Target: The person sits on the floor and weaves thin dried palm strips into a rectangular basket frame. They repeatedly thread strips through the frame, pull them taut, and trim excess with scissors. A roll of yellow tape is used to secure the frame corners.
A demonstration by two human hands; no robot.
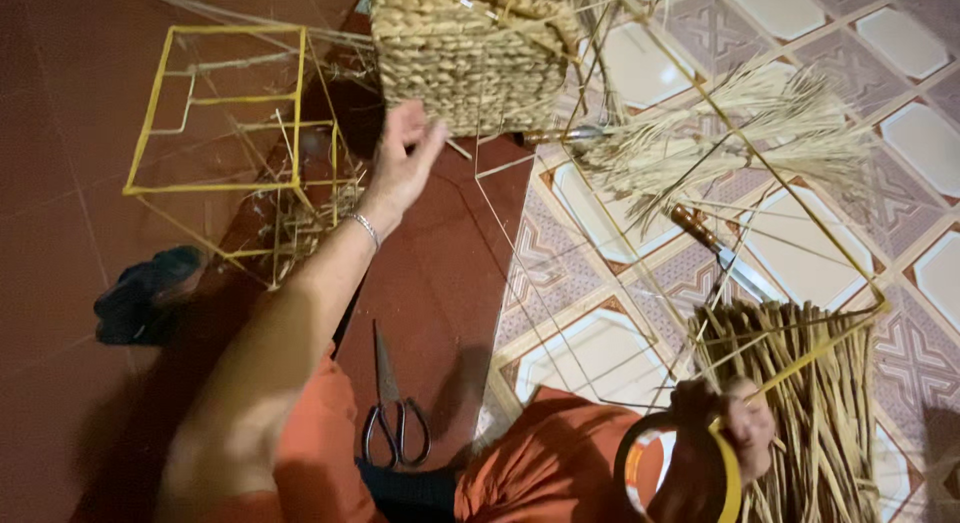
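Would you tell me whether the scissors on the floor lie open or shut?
Shut: the scissors lie flat on the red floor, blades together in one narrow point.

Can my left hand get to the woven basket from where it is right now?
Probably yes. The left hand is open with the arm stretched out, right beside the woven basket at its lower edge. Nothing sits between them; only a few loose straw strands lie nearby. Whether the fingers already touch it is unclear.
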